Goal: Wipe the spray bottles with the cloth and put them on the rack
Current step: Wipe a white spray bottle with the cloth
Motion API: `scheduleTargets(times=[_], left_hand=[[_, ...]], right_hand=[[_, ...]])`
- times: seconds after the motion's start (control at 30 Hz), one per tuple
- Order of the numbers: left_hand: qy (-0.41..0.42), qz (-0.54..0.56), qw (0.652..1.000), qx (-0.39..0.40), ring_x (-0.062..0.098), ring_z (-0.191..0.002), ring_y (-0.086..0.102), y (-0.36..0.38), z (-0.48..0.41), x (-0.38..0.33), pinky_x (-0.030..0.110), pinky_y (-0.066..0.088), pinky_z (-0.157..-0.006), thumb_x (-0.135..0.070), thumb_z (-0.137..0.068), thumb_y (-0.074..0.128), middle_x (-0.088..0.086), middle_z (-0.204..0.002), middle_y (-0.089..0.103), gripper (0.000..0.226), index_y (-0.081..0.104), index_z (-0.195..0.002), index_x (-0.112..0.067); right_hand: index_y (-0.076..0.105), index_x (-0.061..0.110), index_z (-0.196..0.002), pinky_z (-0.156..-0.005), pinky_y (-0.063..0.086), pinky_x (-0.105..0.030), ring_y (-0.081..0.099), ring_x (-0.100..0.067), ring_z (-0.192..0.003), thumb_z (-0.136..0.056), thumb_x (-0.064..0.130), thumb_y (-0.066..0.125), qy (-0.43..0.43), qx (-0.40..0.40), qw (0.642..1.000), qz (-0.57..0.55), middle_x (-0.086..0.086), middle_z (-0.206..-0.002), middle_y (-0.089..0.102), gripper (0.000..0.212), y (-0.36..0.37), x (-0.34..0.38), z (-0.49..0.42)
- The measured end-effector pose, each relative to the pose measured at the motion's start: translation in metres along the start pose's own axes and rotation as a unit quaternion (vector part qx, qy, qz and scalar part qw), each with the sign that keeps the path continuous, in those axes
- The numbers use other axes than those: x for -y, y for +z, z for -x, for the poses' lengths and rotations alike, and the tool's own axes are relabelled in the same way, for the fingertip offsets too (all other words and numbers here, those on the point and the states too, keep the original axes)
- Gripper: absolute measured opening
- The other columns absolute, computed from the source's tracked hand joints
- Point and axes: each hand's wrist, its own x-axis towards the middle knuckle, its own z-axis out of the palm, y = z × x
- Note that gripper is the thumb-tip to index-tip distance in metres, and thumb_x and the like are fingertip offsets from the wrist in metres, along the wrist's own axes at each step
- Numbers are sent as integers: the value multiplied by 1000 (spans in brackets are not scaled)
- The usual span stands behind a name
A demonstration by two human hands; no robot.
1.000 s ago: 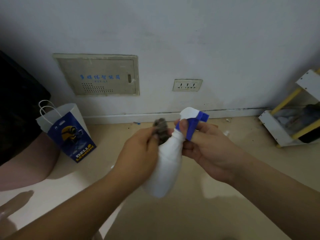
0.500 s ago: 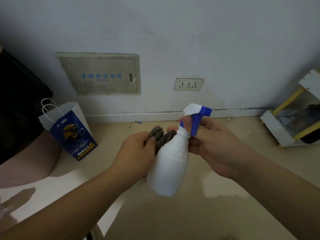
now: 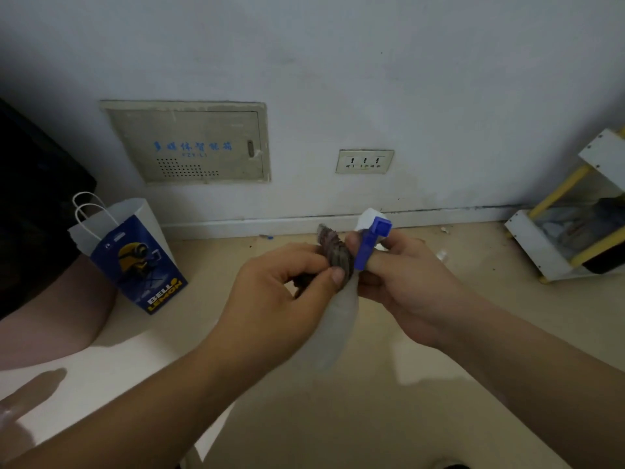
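White plastic spray bottle (image 3: 338,319) — likely light, slick — is gripped at its neck by right hand (image 3: 406,289); soft grey cloth (image 3: 333,250) is pinched in left hand (image 3: 277,292).

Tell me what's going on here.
A person is wiping a white spray bottle that has a blue trigger. The right hand grips it at the neck, by the trigger. The left hand pinches a dark cloth against its upper part. The bottle is held in the air, not yet on the white and yellow rack at the right by the wall.
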Motion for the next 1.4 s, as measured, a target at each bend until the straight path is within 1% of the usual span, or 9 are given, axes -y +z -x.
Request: scheduleTargets(times=[0.17, 0.3, 0.6, 0.7, 0.9, 1.03, 1.2, 1.3, 1.4], left_hand=[[-164, 66, 983, 41, 0, -89, 70, -1, -6, 0, 19, 59, -73, -37, -66, 92, -16, -98, 73, 51, 65, -109, -35], [-219, 79, 969, 88, 5, -90, 72, 4, -5, -3, 33, 59, -88, -32, -74, 89, -14, -96, 76, 38, 71, -107, -36], [-59, -63, 995, -44, 5, -83, 66, 35, 9, 14, 35, 58, -71, -31, -80, 62, -14, -89, 66, 19, 59, -97, -41], [-107, -13, 992, 59, 2, -84, 69, 14, -9, 13, 22, 57, -76, -26, -75, 87, -17, -93, 71, 30, 66, -96, -34], [-240, 143, 918, 281, 14, -99, 74, -19, -22, -1, 28, 61, -87, -16, -82, 83, -2, -105, 78, 31, 73, -111, -23], [-104, -105, 983, 111, 14, -89, 68, 20, -2, 22, 41, 59, -84, -43, -86, 70, -7, -91, 70, 18, 69, -97, -30], [2, -242, 970, -28, 16, -95, 55, 32, 14, 25, 29, 51, -78, -29, -80, 67, -9, -101, 51, 32, 61, -110, -21], [-10, -152, 986, 60, 8, -99, 58, 13, 6, 15, 12, 45, -85, -9, -74, 85, -5, -108, 61, 49, 60, -115, -16], [-62, -61, 983, 159, -1, -91, 67, -11, -12, 5, 11, 53, -80, -11, -84, 81, -8, -98, 72, 29, 68, -109, -19]], right_hand=[[71, 13, -96, -62, 55, -25, 73, -15, -84, -95, -6, 63, -31, 42, 998, 20, 3, -87, 77, 21, 6, 4, 5], [81, 25, -91, -77, 56, -34, 74, -14, -96, -88, 0, 75, -48, 71, 995, 40, 4, -101, 80, 26, 13, 5, 9], [79, 22, -94, -75, 61, -25, 76, -9, -83, -87, 9, 81, -94, -53, 993, 56, 3, -86, 81, 15, 32, -19, 13], [81, 22, -93, -86, 63, -39, 77, -20, -91, -85, 8, 81, -86, -21, 991, 103, -3, -91, 81, 16, 22, -11, 8], [76, 13, -104, -73, 59, -26, 73, -13, -88, -75, 16, 76, -11, 133, 990, 37, -1, -93, 77, 30, -4, 8, 5], [78, 13, -98, -70, 57, -21, 73, -11, -85, -88, -1, 74, -5, 59, 998, 30, 1, -88, 78, 17, 6, -5, 6], [82, 18, -103, -87, 58, -29, 74, -17, -104, -82, 8, 84, -66, -21, 997, 30, 1, -107, 79, 23, 26, -21, 10], [82, 20, -91, -79, 57, -28, 75, -12, -87, -84, 3, 80, -62, 4, 998, 22, 1, -89, 80, 18, 24, -12, 11], [79, 20, -94, -73, 59, -24, 76, -9, -83, -74, 10, 81, -50, 57, 997, 29, 3, -86, 80, 23, 15, 2, 10]])
